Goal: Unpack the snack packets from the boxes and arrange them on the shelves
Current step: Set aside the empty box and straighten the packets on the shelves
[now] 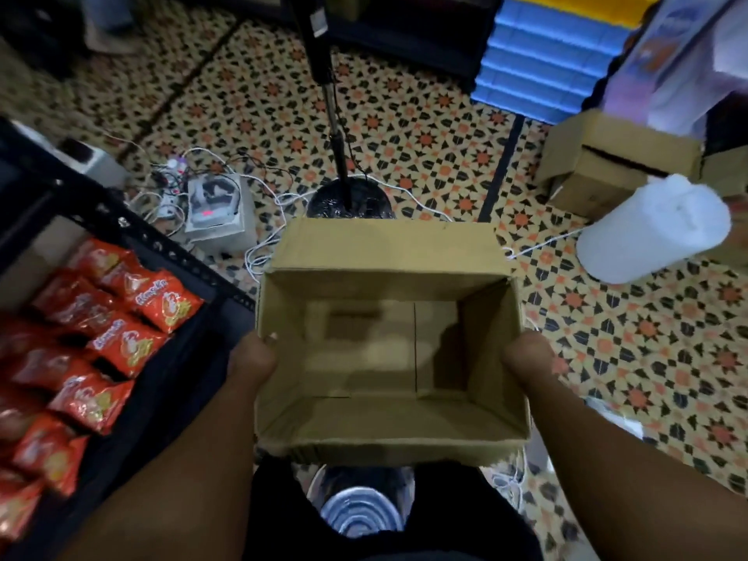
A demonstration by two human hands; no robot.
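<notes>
Two hands grip open box (388, 350) between them — left hand (251, 358), right hand (528, 358).

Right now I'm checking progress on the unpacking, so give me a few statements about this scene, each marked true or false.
1. The cardboard box held in front of the person is full of packets. False: it is empty.
2. Both hands hold the box, the left hand on its left wall and the right hand on its right wall. True.
3. The orange snack packets lie on the dark shelf at the left. True.
4. The white power strip lies inside the box. False: it lies on the patterned floor.
</notes>
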